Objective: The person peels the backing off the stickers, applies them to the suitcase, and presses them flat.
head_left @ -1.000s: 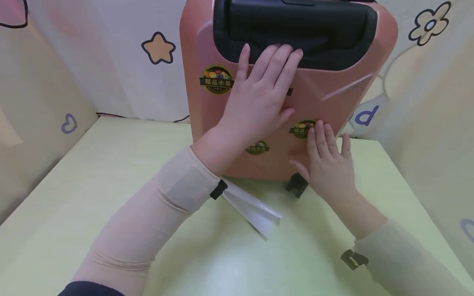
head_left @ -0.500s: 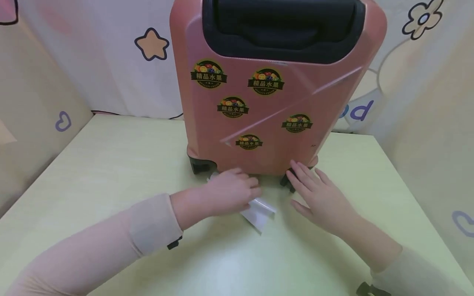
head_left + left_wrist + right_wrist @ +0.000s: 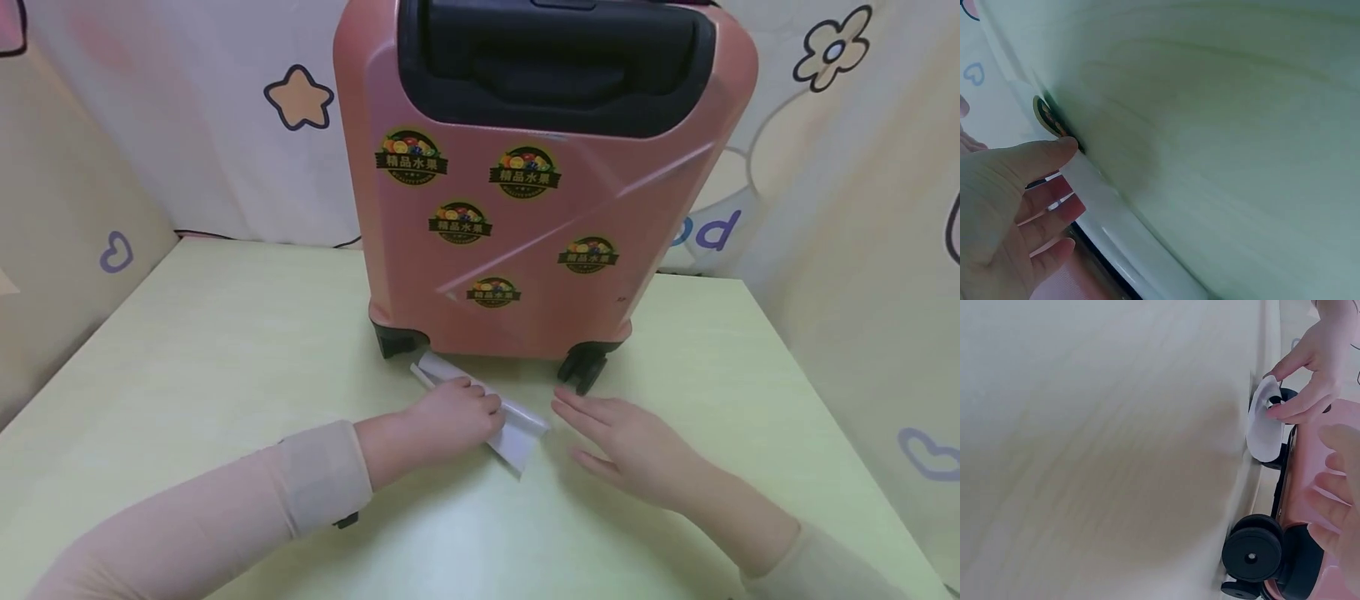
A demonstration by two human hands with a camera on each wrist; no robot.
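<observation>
A pink suitcase (image 3: 540, 321) stands upright on the pale table, with several round fruit stickers (image 3: 492, 292) on its front. In front of it lies a curled white sticker sheet (image 3: 519, 446). My left hand (image 3: 453, 423) pinches this sheet near its middle, thumb on one side and fingers on the other in the right wrist view. One dark round sticker (image 3: 1049, 117) shows at the sheet's end in the left wrist view. My right hand (image 3: 637, 454) is held to the right of the sheet, fingers extended, just below the suitcase's right wheel (image 3: 583, 367), with nothing in it.
The pale table (image 3: 225, 350) is bounded by cloth walls with drawings at the back and both sides. A black recessed handle panel (image 3: 555, 67) fills the suitcase's upper front. Another black wheel (image 3: 397, 340) is at its lower left.
My left hand has come down from the suitcase front onto the sheet and pinches it, uncovering the stickers. My right hand has moved down off the suitcase toward the table.
</observation>
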